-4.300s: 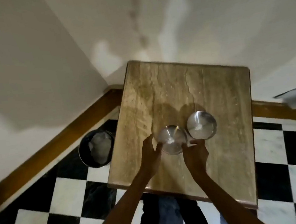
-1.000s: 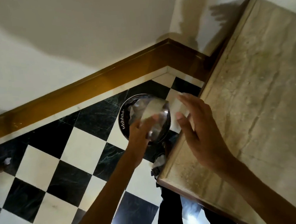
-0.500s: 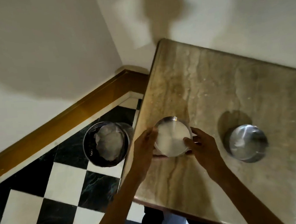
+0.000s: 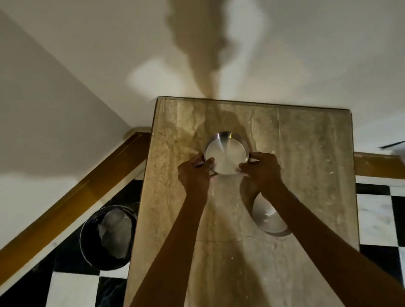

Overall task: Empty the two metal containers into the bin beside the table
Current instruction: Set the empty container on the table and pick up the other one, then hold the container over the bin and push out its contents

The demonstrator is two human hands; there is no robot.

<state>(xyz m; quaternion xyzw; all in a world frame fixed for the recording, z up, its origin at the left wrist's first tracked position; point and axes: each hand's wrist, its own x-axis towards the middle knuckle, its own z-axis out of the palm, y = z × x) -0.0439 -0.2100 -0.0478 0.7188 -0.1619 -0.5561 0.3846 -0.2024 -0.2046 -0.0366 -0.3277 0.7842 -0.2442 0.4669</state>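
L hand [image 4: 193,175] + R hand [image 4: 262,169] both gripping far tin [image 4: 226,153], fingers clamped on its sides, tin sitting on table [image 4: 308,155] | 2nd tin [image 4: 268,217] lying nearer on table, partly hidden under R forearm | bin [image 4: 109,237] standing on floor just left of table, holding crumpled stuff

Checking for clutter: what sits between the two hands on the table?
In the head view, one metal container sits between the left hand and right hand, gripped by both above the table.
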